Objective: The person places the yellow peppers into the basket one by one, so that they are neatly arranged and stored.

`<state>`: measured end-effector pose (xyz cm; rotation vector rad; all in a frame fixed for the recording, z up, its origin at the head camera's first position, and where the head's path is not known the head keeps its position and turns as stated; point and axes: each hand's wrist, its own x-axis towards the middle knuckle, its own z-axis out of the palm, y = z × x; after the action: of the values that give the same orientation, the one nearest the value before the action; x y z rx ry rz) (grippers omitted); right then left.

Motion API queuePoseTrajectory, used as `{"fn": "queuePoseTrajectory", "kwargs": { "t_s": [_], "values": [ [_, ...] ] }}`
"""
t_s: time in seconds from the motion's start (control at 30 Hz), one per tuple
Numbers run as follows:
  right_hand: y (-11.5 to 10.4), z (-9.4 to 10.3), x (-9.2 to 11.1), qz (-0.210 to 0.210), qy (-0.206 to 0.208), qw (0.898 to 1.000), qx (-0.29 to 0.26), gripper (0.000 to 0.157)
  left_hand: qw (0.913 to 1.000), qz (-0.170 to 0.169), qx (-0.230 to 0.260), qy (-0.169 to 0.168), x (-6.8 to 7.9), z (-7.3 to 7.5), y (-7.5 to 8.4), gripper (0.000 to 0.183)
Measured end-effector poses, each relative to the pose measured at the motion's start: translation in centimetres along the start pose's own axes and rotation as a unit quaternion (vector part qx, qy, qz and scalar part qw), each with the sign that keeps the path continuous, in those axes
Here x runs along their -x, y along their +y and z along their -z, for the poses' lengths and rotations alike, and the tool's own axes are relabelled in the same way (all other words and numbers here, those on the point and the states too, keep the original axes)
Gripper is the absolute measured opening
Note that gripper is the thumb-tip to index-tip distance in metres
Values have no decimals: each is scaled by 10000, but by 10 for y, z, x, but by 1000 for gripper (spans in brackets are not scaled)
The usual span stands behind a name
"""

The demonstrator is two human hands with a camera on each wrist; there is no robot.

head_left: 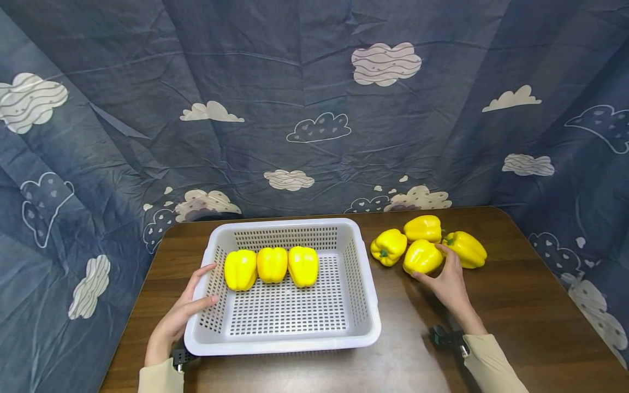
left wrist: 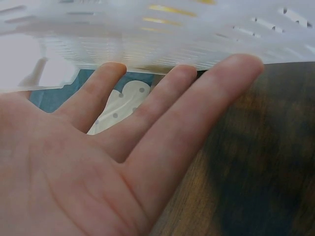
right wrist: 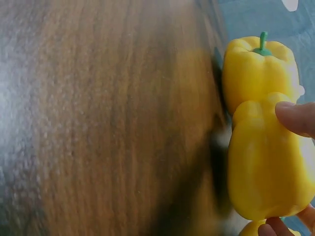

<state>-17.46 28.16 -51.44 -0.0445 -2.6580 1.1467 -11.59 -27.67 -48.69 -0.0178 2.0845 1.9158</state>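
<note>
A white perforated plastic basket (head_left: 285, 346) stands on the table with three yellow bell peppers in a row inside, among them the middle pepper (head_left: 272, 265). My left hand (head_left: 179, 316) holds its left side, thumb and a fingertip over the rim. In the left wrist view, other fingers (left wrist: 162, 132) lie rather straight against the outer wall. To the right of the basket, my right hand (head_left: 448, 281) pinches a yellow bell pepper (head_left: 422, 257) between thumb and fingers. In the right wrist view this bell pepper (right wrist: 268, 162) fills the grasp, partly covering another pepper (right wrist: 261, 73) behind it.
Around the pinched pepper lie three more yellow peppers: one to the left (head_left: 389, 247), one behind (head_left: 423, 228) and one to the right (head_left: 465, 250). The brown wooden table (head_left: 521, 316) ends at a dark blue cloud-patterned curtain (head_left: 324, 82).
</note>
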Motion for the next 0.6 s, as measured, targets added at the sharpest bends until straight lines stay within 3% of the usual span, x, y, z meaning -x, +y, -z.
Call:
{"fn": "queuePoseTrajectory", "kwargs": {
  "t_s": [0.6],
  "values": [
    [-31, 27, 12, 36, -148, 9985, -517, 90, 10000, -48, 8, -18, 0, 0, 0, 70]
  ]
}}
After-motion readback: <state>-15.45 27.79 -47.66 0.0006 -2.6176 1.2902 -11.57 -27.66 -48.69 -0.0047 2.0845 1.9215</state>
